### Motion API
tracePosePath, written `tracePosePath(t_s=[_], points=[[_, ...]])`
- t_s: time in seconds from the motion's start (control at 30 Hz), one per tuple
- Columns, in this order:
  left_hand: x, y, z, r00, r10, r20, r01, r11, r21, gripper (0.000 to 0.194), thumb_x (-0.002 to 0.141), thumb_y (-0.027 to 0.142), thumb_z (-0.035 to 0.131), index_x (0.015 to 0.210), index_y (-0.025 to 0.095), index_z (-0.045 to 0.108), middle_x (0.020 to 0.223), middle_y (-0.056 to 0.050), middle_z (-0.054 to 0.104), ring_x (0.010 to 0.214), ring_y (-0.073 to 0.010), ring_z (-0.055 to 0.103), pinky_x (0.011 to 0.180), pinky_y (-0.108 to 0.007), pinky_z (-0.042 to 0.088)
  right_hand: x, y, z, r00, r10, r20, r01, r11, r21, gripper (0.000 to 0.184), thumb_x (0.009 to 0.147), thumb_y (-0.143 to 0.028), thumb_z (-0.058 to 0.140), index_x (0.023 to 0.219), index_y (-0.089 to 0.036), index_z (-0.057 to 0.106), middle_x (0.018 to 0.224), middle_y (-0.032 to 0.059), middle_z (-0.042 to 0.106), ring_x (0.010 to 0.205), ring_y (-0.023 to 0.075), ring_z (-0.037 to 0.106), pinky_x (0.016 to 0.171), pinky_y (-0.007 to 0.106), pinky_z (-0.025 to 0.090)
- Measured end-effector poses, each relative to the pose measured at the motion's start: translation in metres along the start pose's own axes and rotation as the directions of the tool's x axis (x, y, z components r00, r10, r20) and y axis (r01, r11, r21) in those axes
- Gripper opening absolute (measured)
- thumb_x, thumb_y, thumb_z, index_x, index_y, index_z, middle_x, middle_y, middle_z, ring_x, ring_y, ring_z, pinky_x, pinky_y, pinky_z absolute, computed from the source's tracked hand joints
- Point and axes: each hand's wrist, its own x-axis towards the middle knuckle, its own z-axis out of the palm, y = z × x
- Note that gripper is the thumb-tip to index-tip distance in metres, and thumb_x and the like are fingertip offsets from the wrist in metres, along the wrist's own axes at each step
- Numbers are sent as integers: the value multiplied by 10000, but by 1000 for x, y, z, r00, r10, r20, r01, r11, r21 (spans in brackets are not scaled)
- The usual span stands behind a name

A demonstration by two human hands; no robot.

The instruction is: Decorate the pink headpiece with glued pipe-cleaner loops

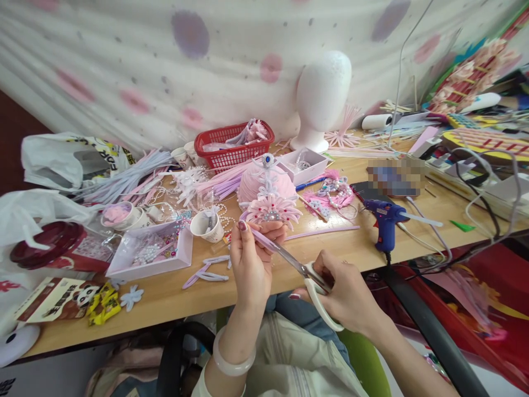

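Note:
My left hand (251,270) pinches a lilac pipe cleaner (259,237) between thumb and fingers, above the table's front edge. My right hand (347,289) is closed around the white handles of a pair of scissors (292,259). The blades point up and left and meet the pipe cleaner by my left fingers; whether they are cutting into it I cannot tell. Just behind my left hand is a pink fuzzy flower (275,211) with pearls and red beads. A rounded pink form (250,184) topped with a blue gem stands behind that. Several bent pipe-cleaner pieces (212,275) lie to the left.
A blue glue gun (385,220) stands at the right, its cord near the table edge. A white foam head (324,91) and a red basket (235,157) are at the back. On the left are a bead box (118,264), a paper cup (202,231) and a dark-lidded cup (49,245).

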Motion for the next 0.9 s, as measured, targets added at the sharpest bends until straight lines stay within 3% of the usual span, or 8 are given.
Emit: tracePosePath(t_s=[0.27, 0.53, 0.67, 0.8, 0.9], points=[[-2, -1, 2, 1000, 15, 8, -15, 1000, 12, 412, 786, 565, 776, 787, 215, 560, 727, -29, 791, 744, -233, 796, 876, -440, 618, 0, 1, -1, 1000, 26, -10, -26, 1000, 2, 523, 733, -581, 767, 687, -253, 362, 526, -88, 425, 485, 103, 354, 465, 233, 271], [-3, -5, 3, 999, 41, -3, -41, 999, 15, 418, 759, 559, 804, 788, 214, 571, 761, -15, 798, 730, -215, 792, 884, -425, 610, -1, 6, -1, 999, 15, -36, -14, 999, 31, 497, 760, -571, 747, 686, -252, 373, 519, -82, 454, 475, 105, 370, 471, 238, 270], [-3, -6, 3, 998, 57, -19, -57, 998, -5, 375, 782, 519, 799, 782, 204, 598, 802, -37, 806, 764, -194, 787, 843, -358, 610, -3, 9, -3, 999, -1, -44, 3, 999, 32, 486, 745, -561, 751, 719, -255, 374, 549, -79, 456, 487, 109, 380, 468, 237, 285], [-2, -5, -1, 995, 94, -33, -96, 995, -38, 318, 792, 475, 803, 783, 195, 653, 860, -30, 790, 832, -175, 764, 850, -323, 592, -5, 4, -13, 985, -62, -160, 44, 993, -111, 441, 760, -494, 748, 778, -259, 375, 601, -60, 509, 492, 123, 443, 474, 244, 351], [0, -4, -7, 986, 146, -83, -148, 989, -26, 319, 771, 476, 822, 760, 192, 677, 785, 21, 712, 756, -117, 693, 777, -246, 561, -8, -4, -22, 941, -196, -276, 118, 955, -274, 356, 808, -442, 719, 818, -256, 416, 606, -40, 553, 478, 141, 500, 470, 258, 374]])
